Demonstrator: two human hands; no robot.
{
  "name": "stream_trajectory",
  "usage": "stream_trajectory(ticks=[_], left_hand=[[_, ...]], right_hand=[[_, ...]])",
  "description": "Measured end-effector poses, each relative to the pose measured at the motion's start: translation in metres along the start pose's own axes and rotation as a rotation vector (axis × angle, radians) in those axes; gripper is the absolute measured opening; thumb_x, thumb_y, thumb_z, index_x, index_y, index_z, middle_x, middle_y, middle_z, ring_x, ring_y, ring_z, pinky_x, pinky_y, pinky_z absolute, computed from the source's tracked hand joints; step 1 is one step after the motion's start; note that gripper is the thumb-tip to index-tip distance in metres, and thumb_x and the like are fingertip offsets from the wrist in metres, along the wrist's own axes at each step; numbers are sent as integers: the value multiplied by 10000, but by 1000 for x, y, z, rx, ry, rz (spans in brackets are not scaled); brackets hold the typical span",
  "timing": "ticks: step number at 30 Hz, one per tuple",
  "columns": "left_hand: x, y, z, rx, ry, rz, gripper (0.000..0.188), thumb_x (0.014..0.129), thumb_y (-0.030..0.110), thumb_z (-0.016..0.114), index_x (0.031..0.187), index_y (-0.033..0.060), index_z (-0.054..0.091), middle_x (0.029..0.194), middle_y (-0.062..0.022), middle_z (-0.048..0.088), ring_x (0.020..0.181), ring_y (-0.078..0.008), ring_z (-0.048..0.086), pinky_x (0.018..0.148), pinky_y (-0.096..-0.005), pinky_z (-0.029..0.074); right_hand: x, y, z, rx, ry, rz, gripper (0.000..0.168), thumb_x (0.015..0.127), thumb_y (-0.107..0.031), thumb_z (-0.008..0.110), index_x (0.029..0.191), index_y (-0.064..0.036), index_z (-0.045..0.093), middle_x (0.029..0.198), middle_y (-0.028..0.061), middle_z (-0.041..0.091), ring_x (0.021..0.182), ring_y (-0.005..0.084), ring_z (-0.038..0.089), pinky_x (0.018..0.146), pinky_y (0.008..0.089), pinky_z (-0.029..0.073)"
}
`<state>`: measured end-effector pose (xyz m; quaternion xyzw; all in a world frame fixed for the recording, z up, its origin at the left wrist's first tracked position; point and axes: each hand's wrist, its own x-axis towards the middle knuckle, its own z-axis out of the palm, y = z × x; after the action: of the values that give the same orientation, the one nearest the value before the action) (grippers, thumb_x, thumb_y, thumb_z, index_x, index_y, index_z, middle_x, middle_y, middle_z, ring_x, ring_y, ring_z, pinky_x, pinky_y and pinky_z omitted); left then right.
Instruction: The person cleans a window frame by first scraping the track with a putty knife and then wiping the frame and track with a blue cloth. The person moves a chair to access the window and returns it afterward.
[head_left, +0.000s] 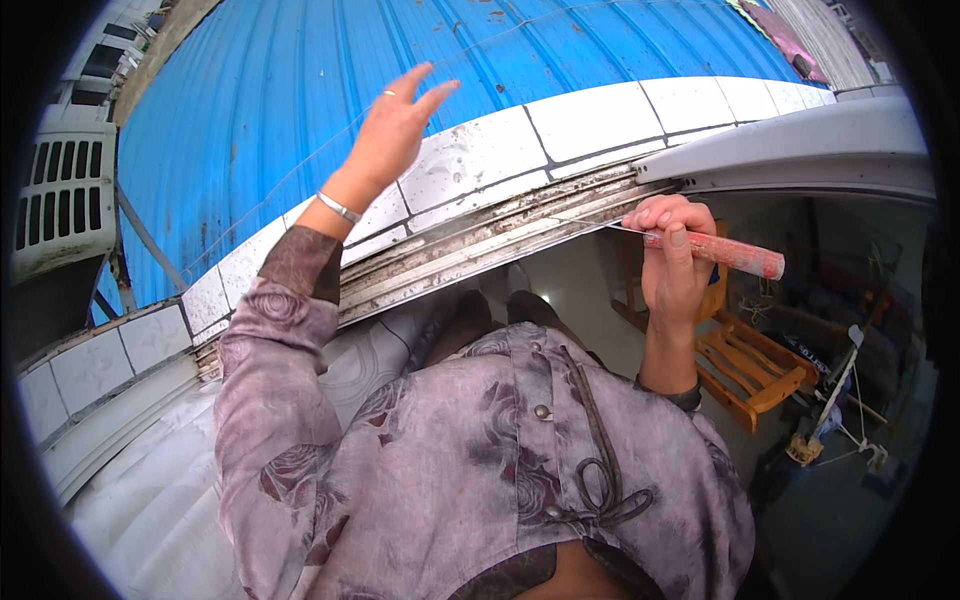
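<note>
My right hand (671, 259) grips the worn red handle (739, 255) of a tool with a thin metal shaft (600, 223). The shaft points left, towards the dirty window track (480, 244); whether its tip touches the track I cannot tell. Dark grime lines the grooves of this track. My left hand (390, 135) is raised over the outer sill of white tiles (480, 154), fingers apart and nothing held. It wears a ring and a silver bracelet (339, 207). A white sliding window frame (787, 146) stands at the track's right end.
Outside lies a blue corrugated metal roof (300, 82), crossed by a thin wire (259, 206). A vented white outdoor unit (67, 187) is at the left. Indoors, a wooden chair (750, 375) stands at the right, and white quilted fabric (157, 487) lies lower left.
</note>
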<state>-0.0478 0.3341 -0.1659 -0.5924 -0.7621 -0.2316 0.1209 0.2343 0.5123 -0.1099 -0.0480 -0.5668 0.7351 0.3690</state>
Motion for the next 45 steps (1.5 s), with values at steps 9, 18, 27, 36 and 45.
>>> stream_trajectory(ticks=[9,18,27,36,45], left_hand=[[-41,70,-17,-115,-531,175,272,808,90,552,1041,134,685,981,-66,601,910,-247,580,743,-356,468],[-63,65,-5,-273,-315,-12,70,829,103,594,872,93,649,839,-62,613,810,-262,600,703,-376,482],[3,24,1,140,47,-246,311,839,159,677,1127,66,610,1084,-142,619,929,-314,616,790,-409,498],[53,122,46,-442,-148,-108,313,787,112,710,1090,57,653,1037,-134,631,908,-306,623,772,-371,505],[136,168,65,-526,-34,130,382,749,194,749,1107,100,658,927,-114,628,822,-304,602,693,-372,493]], right_hand=[[-13,1,-7,-6,56,28,103,941,-117,561,930,-19,528,890,124,581,839,210,567,786,364,502],[-31,-23,-36,-91,93,-44,115,949,-143,549,943,-33,513,906,127,585,840,206,564,799,355,481],[-49,-38,-77,-535,238,-150,387,920,-408,598,942,-30,518,931,61,491,764,154,462,718,275,408],[-1,-57,-85,-864,186,22,175,846,-147,679,830,-19,562,829,48,542,772,162,520,715,283,424],[-17,-49,-92,-939,151,-71,167,830,-151,680,839,-29,567,836,68,563,770,180,542,708,307,445]])
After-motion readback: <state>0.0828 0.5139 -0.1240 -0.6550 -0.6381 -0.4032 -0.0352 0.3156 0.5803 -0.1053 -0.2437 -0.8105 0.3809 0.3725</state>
